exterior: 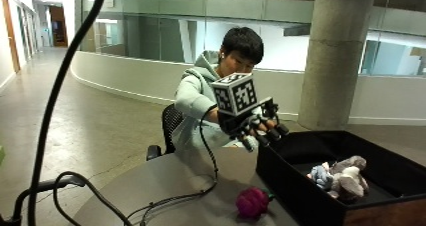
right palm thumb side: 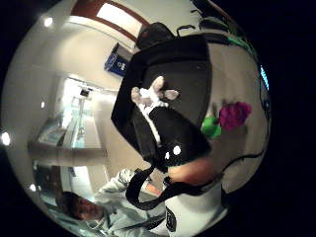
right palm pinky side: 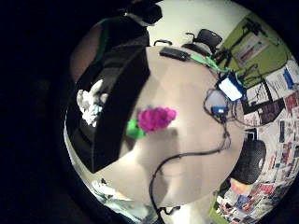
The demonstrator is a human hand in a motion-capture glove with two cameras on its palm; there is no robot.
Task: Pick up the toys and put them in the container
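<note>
My right hand point(exterior: 256, 127) hangs in the air above the tabletop point(exterior: 166, 186), just over the near corner of the black container point(exterior: 299, 196). Its gloved fingers point(exterior: 266, 133) point down, spread and relaxed, and they hold nothing.

The container sits on the tabletop to one side of me, its dark walls upright. Inside it lies a pale plush toy point(exterior: 339, 178), grey and whitish, resting on the black floor of the box near the middle. From my palm I see the same toy point(right palm thumb side: 150, 96) in the box, limbs sticking out.

A second toy, magenta point(exterior: 251, 202) with a bit of green at one end, lies on the tabletop just beside the container's outer wall, outside it. Whether it touches the wall I cannot tell. In the little-finger-side palm view the magenta toy point(right palm pinky side: 156, 119) lies on the bare tabletop next to the box wall point(right palm pinky side: 117, 107), its green part nearest the wall.

A black cable point(exterior: 180, 198) trails across the tabletop near the magenta toy. My other hand is out of sight.
</note>
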